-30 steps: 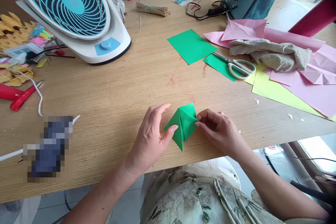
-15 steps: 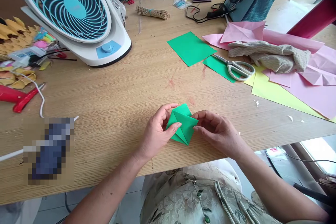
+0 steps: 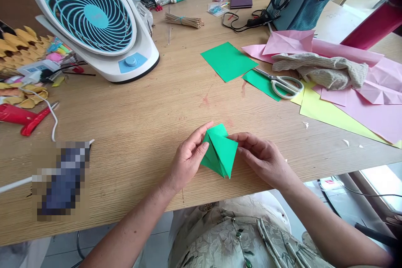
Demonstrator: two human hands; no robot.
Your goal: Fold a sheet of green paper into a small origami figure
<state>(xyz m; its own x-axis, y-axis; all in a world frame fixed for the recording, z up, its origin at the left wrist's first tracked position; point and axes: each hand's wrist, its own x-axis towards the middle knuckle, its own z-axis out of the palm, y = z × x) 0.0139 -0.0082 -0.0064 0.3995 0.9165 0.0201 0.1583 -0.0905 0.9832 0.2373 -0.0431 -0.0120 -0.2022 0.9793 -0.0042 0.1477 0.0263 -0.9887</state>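
Note:
A folded green paper piece (image 3: 220,152) lies near the front edge of the wooden table (image 3: 141,117), its point toward me. My left hand (image 3: 187,160) pinches its left side, thumb on top and fingers behind the upper flap. At the right corner my right hand (image 3: 262,157) grips it with fingers closed on the edge. Both hands hold the same piece just above the tabletop.
A white and teal fan (image 3: 94,21) stands at the back left. A green paper sheet (image 3: 228,60), scissors (image 3: 281,82), a grey cloth (image 3: 320,69), pink paper (image 3: 370,100) and yellow paper (image 3: 326,109) lie to the right. A red tool (image 3: 21,117) and yellow craft bits sit at the left.
The green piece was unfolded and refolded between my hands: a long lower point first, then a flat diamond, now a raised flap over a point. Both hands stayed on it.

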